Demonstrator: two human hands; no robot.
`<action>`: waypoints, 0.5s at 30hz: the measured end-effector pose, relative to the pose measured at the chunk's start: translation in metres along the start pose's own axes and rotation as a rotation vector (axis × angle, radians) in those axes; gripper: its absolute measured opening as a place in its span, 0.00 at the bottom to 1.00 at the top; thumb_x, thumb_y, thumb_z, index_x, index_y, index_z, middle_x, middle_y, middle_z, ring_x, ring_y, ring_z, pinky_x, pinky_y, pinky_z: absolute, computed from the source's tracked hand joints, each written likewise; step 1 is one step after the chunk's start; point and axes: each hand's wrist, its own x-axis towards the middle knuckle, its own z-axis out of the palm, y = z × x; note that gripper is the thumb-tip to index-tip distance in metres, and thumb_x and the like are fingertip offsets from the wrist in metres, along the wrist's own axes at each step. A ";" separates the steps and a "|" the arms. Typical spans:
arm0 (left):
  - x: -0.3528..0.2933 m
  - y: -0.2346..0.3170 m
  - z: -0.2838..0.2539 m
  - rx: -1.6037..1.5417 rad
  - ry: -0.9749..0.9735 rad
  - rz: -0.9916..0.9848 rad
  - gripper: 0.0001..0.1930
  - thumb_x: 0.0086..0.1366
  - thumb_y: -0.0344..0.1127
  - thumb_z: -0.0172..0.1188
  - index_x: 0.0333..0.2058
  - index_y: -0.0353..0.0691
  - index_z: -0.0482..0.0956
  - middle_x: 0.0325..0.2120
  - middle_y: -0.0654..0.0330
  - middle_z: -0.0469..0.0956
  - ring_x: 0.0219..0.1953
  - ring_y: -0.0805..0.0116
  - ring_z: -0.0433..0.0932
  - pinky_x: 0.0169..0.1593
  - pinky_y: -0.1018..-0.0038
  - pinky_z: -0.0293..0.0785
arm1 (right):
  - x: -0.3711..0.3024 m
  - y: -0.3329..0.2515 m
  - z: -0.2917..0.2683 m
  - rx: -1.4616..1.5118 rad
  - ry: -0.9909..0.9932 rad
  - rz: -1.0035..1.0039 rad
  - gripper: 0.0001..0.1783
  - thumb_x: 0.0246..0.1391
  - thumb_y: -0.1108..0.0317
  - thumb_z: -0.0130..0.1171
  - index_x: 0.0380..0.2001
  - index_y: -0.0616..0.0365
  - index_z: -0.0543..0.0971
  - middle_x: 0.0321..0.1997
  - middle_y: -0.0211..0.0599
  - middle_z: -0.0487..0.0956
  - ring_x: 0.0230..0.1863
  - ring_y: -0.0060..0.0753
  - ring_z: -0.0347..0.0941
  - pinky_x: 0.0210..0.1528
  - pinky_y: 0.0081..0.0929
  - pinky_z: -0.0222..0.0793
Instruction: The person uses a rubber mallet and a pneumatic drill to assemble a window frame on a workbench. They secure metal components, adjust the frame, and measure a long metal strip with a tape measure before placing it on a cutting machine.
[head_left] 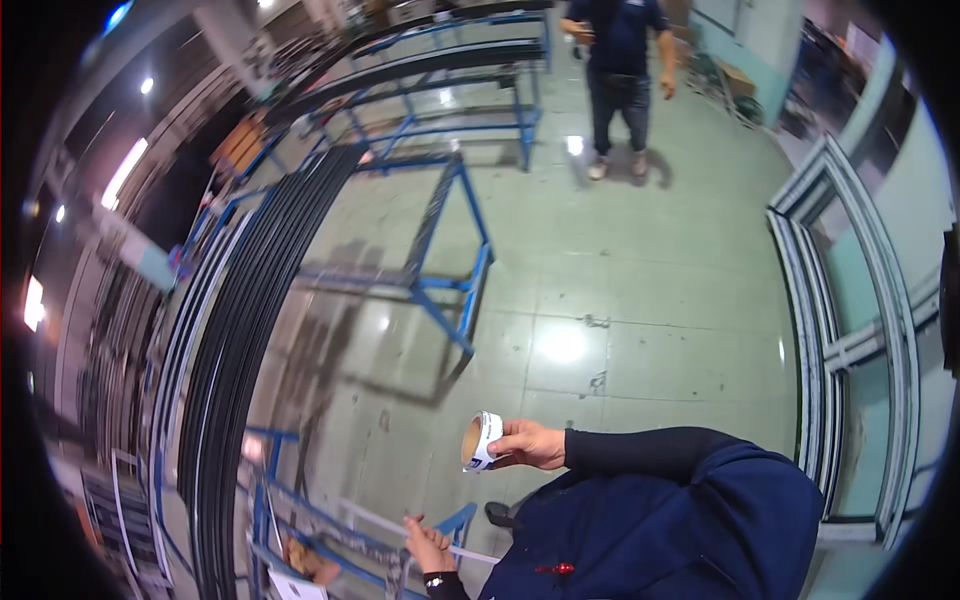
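My right hand (pixel 530 445) is closed on a white roll (pixel 482 442) with a brown cardboard core, gripping its side between thumb and fingers. The roll is held tilted above the tiled floor, in front of my body. Lower and to the left, my left hand (pixel 430 548) has its fingers curled together, with a dark band at the wrist. A thin pale strip (pixel 375 517) runs behind or through this hand; which of the two I cannot tell. Beneath the left hand is a blue metal rack (pixel 375 575).
Long black profiles (pixel 235 330) lie on blue stands at left. A blue frame (pixel 470 285) stands ahead on the tiled floor. Grey-white window frames (pixel 815 330) lean on the right wall. Another person (pixel 622 80) stands at the far end. A white sheet (pixel 297 585) lies bottom left.
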 end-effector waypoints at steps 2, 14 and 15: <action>0.016 0.002 0.092 0.112 -0.162 -0.051 0.25 0.72 0.57 0.49 0.47 0.38 0.70 0.19 0.70 0.60 0.13 0.83 0.49 0.16 0.80 0.47 | -0.017 -0.041 -0.031 0.051 0.050 -0.055 0.22 0.57 0.65 0.64 0.54 0.58 0.73 0.51 0.35 0.79 0.54 0.30 0.75 0.61 0.33 0.70; 0.134 0.012 0.587 0.355 -0.679 -0.070 0.24 0.69 0.44 0.60 0.55 0.32 0.71 0.19 0.72 0.68 0.12 0.84 0.56 0.16 0.82 0.52 | 0.010 -0.338 -0.248 0.111 0.181 -0.323 0.27 0.55 0.71 0.65 0.58 0.59 0.70 0.56 0.35 0.75 0.58 0.30 0.72 0.65 0.30 0.65; 0.145 0.016 0.620 0.334 -0.738 -0.111 0.22 0.67 0.40 0.61 0.53 0.29 0.72 0.17 0.73 0.65 0.12 0.84 0.57 0.16 0.82 0.53 | 0.004 -0.364 -0.260 0.136 0.220 -0.341 0.28 0.55 0.71 0.65 0.58 0.59 0.69 0.56 0.35 0.75 0.58 0.29 0.72 0.65 0.30 0.65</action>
